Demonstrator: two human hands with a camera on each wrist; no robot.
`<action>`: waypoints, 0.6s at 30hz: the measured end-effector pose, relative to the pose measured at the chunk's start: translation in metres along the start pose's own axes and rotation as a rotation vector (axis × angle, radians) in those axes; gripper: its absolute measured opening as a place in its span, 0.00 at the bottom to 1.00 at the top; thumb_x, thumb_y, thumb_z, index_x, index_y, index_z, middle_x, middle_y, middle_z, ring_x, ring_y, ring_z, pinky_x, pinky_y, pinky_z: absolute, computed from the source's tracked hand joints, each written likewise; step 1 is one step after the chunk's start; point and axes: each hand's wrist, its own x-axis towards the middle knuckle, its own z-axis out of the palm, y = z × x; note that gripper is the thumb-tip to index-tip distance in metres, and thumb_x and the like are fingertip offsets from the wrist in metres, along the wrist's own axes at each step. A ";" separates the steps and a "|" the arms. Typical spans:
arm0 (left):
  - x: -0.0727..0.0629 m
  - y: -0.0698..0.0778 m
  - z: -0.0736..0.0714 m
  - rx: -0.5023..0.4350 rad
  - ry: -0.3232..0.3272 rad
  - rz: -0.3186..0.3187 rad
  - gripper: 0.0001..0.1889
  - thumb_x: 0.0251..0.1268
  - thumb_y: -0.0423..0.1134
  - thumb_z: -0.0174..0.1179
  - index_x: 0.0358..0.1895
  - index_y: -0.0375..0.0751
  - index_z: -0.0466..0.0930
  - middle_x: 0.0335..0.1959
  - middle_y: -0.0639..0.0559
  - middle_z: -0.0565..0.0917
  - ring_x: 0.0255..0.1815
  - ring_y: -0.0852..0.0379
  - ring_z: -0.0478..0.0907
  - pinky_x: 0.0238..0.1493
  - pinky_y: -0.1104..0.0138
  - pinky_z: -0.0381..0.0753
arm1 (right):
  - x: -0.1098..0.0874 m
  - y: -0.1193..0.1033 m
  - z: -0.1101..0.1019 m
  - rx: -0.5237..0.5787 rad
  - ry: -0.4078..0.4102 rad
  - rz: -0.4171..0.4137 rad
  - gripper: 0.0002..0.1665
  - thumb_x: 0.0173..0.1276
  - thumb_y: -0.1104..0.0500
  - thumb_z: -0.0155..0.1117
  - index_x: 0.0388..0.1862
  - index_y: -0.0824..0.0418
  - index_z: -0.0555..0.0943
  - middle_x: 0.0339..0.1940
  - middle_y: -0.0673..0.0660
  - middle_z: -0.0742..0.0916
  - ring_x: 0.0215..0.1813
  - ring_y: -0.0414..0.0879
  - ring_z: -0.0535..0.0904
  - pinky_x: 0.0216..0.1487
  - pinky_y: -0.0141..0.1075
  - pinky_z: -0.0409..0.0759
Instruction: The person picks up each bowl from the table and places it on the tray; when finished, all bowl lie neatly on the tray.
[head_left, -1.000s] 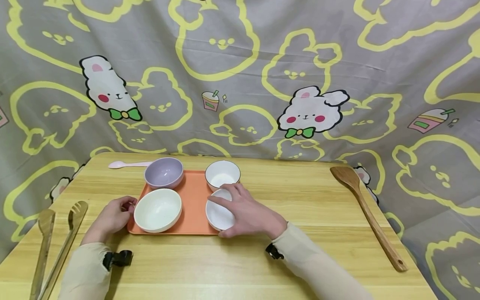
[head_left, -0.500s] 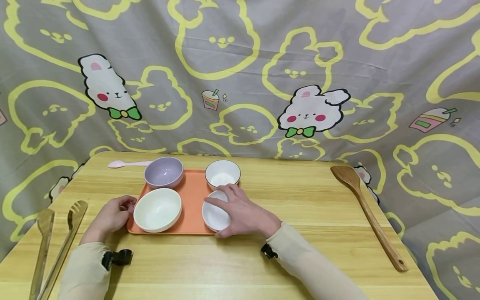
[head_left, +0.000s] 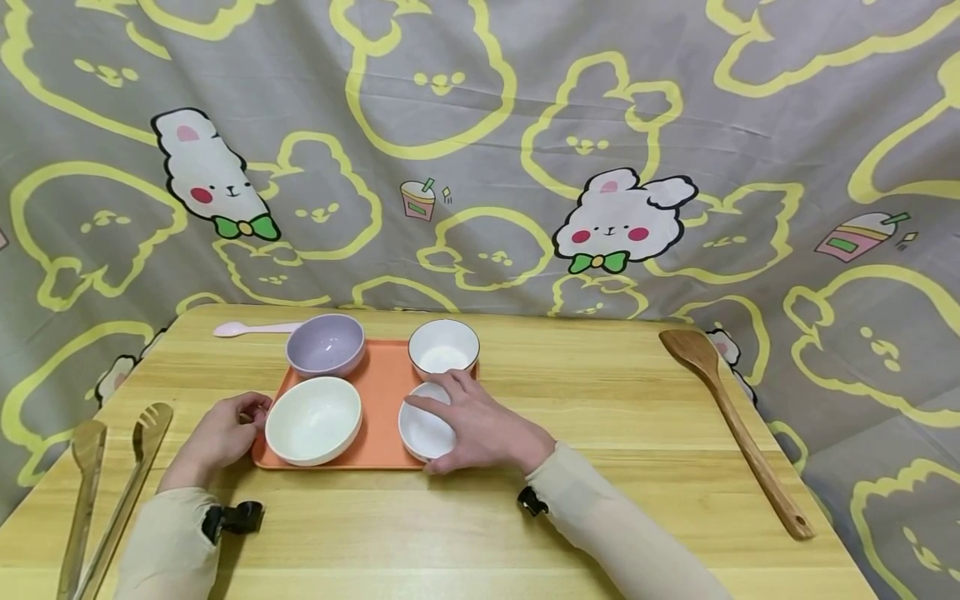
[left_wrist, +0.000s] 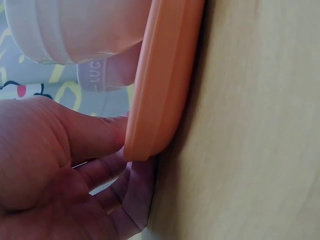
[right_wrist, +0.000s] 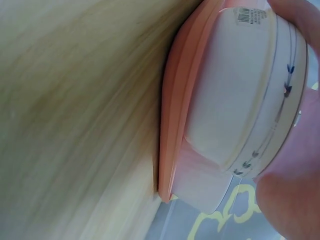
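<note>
An orange tray (head_left: 386, 400) on the wooden table bears several bowls. At its left edge, my left hand (head_left: 222, 435) pinches the tray rim, with thumb and fingers at the corner in the left wrist view. My right hand (head_left: 483, 425) holds a small white bowl (head_left: 426, 429) by its rim at the front right of the tray. In the right wrist view this bowl (right_wrist: 230, 90) shows a blue leaf pattern and a barcode sticker, low on the tray. A cream bowl (head_left: 315, 421) sits front left, a purple bowl (head_left: 326, 346) back left, a dark-rimmed white bowl (head_left: 444, 346) back right.
A pink spoon (head_left: 255, 329) lies behind the tray, its end hidden by the purple bowl. Wooden tongs (head_left: 112, 492) lie at the table's left side. Along the right side lies a wooden spatula (head_left: 735, 425). A patterned curtain (head_left: 495, 167) hangs behind the table.
My right hand has shifted a little to the left, bringing the small white bowl further inward over the tray. The left hand stays at the tray's edge.
</note>
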 end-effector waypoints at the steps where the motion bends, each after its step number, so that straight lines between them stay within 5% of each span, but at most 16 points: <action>1: 0.000 0.000 0.000 0.001 -0.001 -0.001 0.12 0.58 0.23 0.53 0.46 0.24 0.76 0.31 0.47 0.76 0.33 0.51 0.73 0.35 0.60 0.70 | 0.000 0.000 0.000 0.000 0.001 0.000 0.53 0.50 0.33 0.74 0.74 0.42 0.66 0.74 0.56 0.61 0.71 0.49 0.54 0.64 0.44 0.66; 11: 0.003 -0.001 -0.001 -0.005 -0.020 -0.012 0.13 0.60 0.25 0.51 0.47 0.22 0.75 0.32 0.44 0.77 0.34 0.48 0.73 0.36 0.59 0.71 | 0.000 0.000 -0.003 0.020 -0.007 0.003 0.54 0.51 0.30 0.72 0.75 0.44 0.65 0.75 0.55 0.59 0.72 0.48 0.54 0.66 0.43 0.64; 18: 0.002 0.005 -0.008 0.043 -0.050 -0.051 0.15 0.68 0.30 0.49 0.48 0.19 0.75 0.36 0.35 0.80 0.39 0.41 0.75 0.39 0.54 0.74 | -0.008 0.008 -0.008 0.095 0.041 0.035 0.46 0.62 0.26 0.57 0.74 0.46 0.66 0.75 0.53 0.61 0.74 0.48 0.53 0.68 0.44 0.61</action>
